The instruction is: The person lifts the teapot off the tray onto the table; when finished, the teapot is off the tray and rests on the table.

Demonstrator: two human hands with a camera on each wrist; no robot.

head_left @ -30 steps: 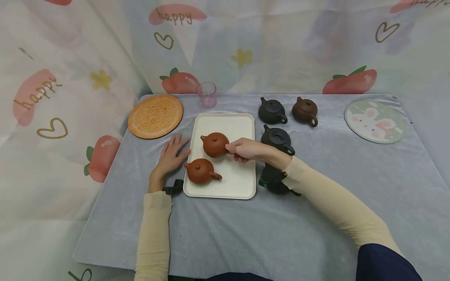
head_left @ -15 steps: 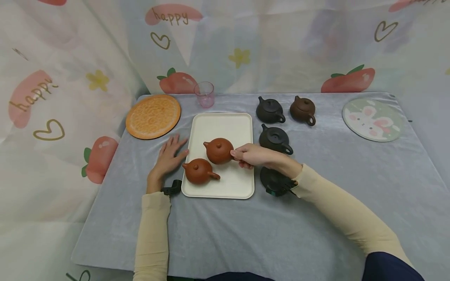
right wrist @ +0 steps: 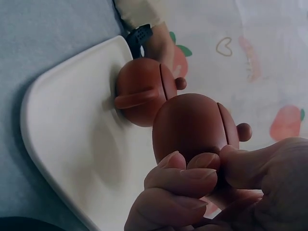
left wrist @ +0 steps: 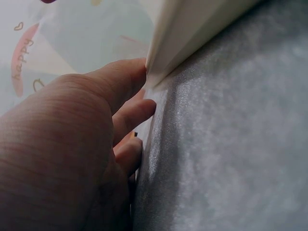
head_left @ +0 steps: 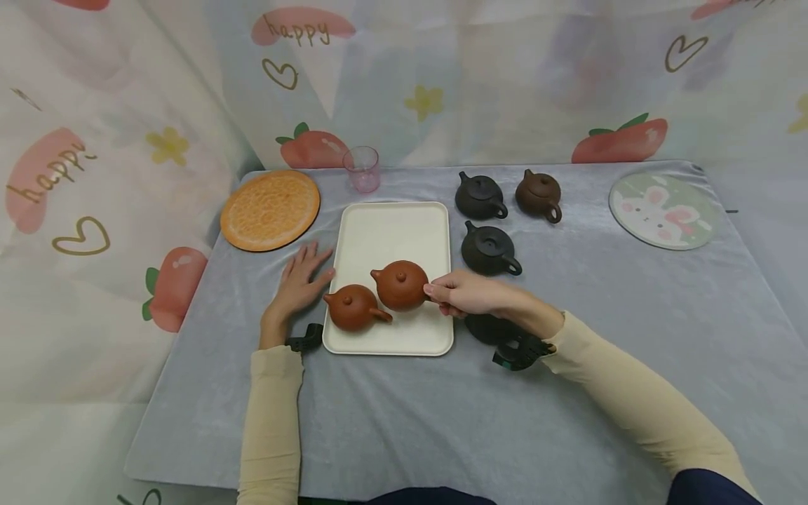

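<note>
— What's nearest on the desk?

— Closest to you is a half-hidden black teapot, partly behind your right arm. Slightly farther, the 1st orange-brown teapot sits on the white tray near its left edge, handle pointing right.

— And the hands?

— Your right hand pinches the 2nd orange-brown teapot at its handle end, thumb against curled fingers. You have it over the tray, just beside the 1st; whether the 2 touch, I cannot tell. Your left hand lies spread on the desk, thumb against the tray's left edge.

— What lies beyond those?

— Right of the tray you have the middle black teapot. Farther back, the far black teapot stands beside a dark brown teapot. A rabbit mat is at your far right, an orange mat at your far left, and a pink glass behind the tray.

— And the very back?

— A pale curtain printed with hearts and "happy".
</note>
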